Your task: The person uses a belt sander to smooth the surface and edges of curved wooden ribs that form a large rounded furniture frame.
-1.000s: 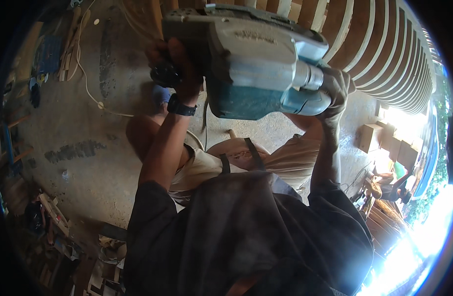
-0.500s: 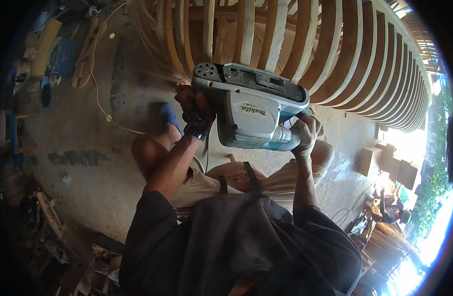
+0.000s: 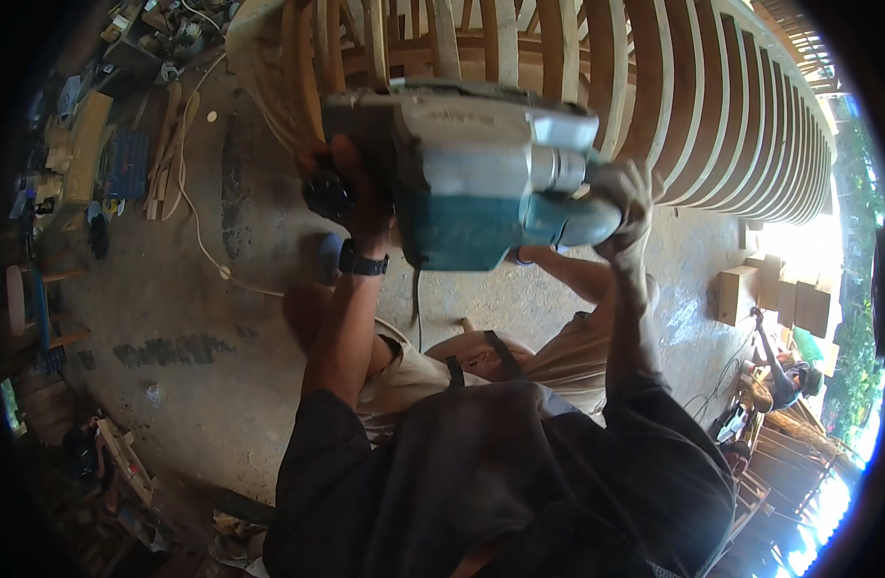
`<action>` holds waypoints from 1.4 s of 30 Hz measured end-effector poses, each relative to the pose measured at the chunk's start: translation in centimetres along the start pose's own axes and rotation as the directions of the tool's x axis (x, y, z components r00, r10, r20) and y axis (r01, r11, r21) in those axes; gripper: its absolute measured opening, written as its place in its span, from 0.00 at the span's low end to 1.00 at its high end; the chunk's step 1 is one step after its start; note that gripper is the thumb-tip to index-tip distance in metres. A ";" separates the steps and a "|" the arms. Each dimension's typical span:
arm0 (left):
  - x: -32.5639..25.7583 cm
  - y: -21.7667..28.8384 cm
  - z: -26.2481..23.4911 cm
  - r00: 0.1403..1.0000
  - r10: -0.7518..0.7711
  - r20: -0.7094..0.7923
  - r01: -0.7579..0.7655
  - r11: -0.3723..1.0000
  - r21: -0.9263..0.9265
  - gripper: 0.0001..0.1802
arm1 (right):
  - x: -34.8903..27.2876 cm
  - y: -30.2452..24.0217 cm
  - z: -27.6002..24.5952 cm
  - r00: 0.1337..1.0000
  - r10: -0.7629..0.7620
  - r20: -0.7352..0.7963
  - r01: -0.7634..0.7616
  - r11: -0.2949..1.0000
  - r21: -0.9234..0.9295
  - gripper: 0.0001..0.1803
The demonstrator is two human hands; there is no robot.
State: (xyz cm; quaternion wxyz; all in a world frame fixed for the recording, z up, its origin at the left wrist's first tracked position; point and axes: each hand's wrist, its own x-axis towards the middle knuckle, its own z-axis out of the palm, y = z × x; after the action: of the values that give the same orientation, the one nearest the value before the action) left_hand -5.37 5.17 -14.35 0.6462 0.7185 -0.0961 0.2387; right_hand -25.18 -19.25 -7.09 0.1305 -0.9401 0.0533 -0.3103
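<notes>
Between my two hands is a teal and silver belt sander, slightly blurred. My left hand is closed on the sander's black grip at its left end. Around the teal handle at the right end, the fingers of my right hand are wrapped. The sander's far edge overlaps the slats of a curved wooden frame; whether its belt touches them cannot be seen. A dark cord hangs from the underside of the sander.
A pale cable with round pieces on it runs along the concrete floor at left, near a blue crate and wood pieces. Cardboard boxes stand at right. Another person sits farther right. Between my knees is a round wooden seat.
I have raised the sander and tipped it, so its belt side faces away and its teal body shows. Both hands stay on it. The other person's arm now reaches toward the boxes.
</notes>
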 end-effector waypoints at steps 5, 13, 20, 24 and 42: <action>-3.0 -2.8 -1.7 0.998 0.001 0.055 0.000 1.000 -0.018 0.17 | -5.0 -1.5 2.0 0.996 0.090 -0.014 -0.090 0.995 0.045 0.16; -0.4 1.1 -0.2 0.997 0.020 0.077 -0.029 0.993 0.118 0.17 | -0.1 2.5 -0.2 0.997 -0.071 -0.014 0.071 0.997 0.035 0.25; 13.1 0.0 4.7 0.839 0.431 0.332 -0.509 0.836 0.202 0.14 | 12.8 6.6 -1.6 0.937 -0.331 -0.113 0.311 0.936 -0.166 0.20; 17.5 1.1 9.0 0.931 0.024 0.365 0.166 0.861 -0.481 0.09 | 20.7 4.6 -3.3 0.991 -0.095 -0.098 0.113 0.973 0.199 0.26; 8.5 -0.2 1.2 0.955 0.129 0.268 -0.126 0.992 -0.029 0.12 | 11.0 5.3 -1.6 0.946 -0.321 0.053 0.307 0.935 0.177 0.23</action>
State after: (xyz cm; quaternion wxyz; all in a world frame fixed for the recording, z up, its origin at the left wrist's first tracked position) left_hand 2.38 5.48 -10.61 0.6146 0.7328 -0.2304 0.1794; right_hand -17.45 -26.68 -1.08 0.1593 -0.9342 -0.1291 -0.2920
